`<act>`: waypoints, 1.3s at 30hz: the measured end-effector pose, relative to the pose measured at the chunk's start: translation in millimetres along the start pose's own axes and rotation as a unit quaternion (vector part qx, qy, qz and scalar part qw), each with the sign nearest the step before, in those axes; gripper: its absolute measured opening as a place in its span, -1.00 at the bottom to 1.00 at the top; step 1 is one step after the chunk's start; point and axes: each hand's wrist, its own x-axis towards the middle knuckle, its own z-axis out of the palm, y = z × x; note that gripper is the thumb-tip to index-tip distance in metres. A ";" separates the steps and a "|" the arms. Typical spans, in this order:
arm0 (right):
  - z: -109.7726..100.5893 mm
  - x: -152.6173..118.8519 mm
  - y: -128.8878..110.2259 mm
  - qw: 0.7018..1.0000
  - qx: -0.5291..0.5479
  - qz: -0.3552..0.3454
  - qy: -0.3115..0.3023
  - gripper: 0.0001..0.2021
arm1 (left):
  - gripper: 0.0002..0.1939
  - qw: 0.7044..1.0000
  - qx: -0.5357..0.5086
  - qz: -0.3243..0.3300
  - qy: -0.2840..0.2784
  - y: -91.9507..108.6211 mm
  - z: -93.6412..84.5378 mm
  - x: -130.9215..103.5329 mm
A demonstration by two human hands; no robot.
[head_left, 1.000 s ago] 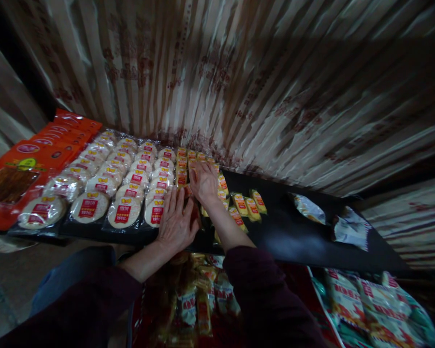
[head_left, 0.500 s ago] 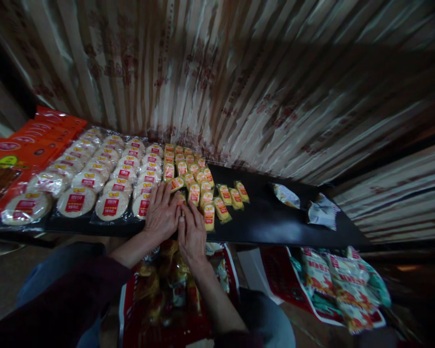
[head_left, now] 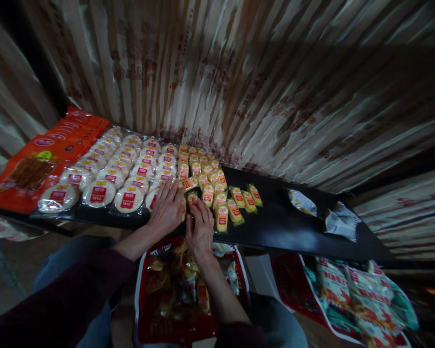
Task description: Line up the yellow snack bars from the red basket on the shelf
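Note:
Small yellow wrapped cakes (head_left: 222, 217) with red labels lie in rows on a black shelf (head_left: 275, 227). My left hand (head_left: 167, 209) rests at their left edge, fingers stretched forward and lying flat, beside a cake tilted sideways (head_left: 188, 183). Part of another yellow packet shows against its index side. Close to its right, my right hand (head_left: 200, 227) has its fingers bent over the near end of a wrapped cake (head_left: 192, 197), thumb tucked at the near side. The hands partly hide the packets beneath them. Round white wrapped crackers (head_left: 129, 199) stand in overlapping columns left of my left hand.
Orange snack bags (head_left: 39, 159) overlap at the shelf's left end. Two crumpled white wrappers (head_left: 340, 221) lie on the right. Below are a red basket (head_left: 139, 295) of packaged food and another red basket (head_left: 288, 275) with white-and-red packets. A pleated curtain (head_left: 217, 96) hangs behind.
The view has swung left, so the shelf appears farther right. My hands have moved slightly apart, and more of the cake under my right fingers shows.

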 end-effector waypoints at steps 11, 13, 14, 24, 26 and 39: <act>8.5 53.5 -6.4 0.998 -0.020 0.038 -0.053 -0.56 | -0.54 0.999 0.008 -0.044 -0.004 2.5 1.3 7.2; 9.2 58.4 -5.5 0.996 -0.018 0.048 -0.067 -0.54 | -0.55 0.999 0.011 -0.046 -0.007 2.4 1.9 9.3; 9.5 59.8 -4.9 0.996 -0.015 0.051 -0.073 -0.53 | -0.55 0.999 0.012 -0.047 -0.008 2.6 1.9 10.1; 16.7 74.2 6.6 0.996 0.065 0.020 -0.049 -0.56 | -0.57 0.999 -0.023 -0.025 -0.001 3.9 5.4 11.0; 19.9 77.3 7.6 0.996 0.064 0.016 -0.052 -0.57 | -0.56 0.999 -0.026 -0.026 -0.001 3.3 7.3 11.4; 27.2 83.2 6.8 0.993 0.096 0.003 -0.067 -0.60 | -0.53 1.000 -0.001 -0.026 -0.011 1.1 8.7 13.5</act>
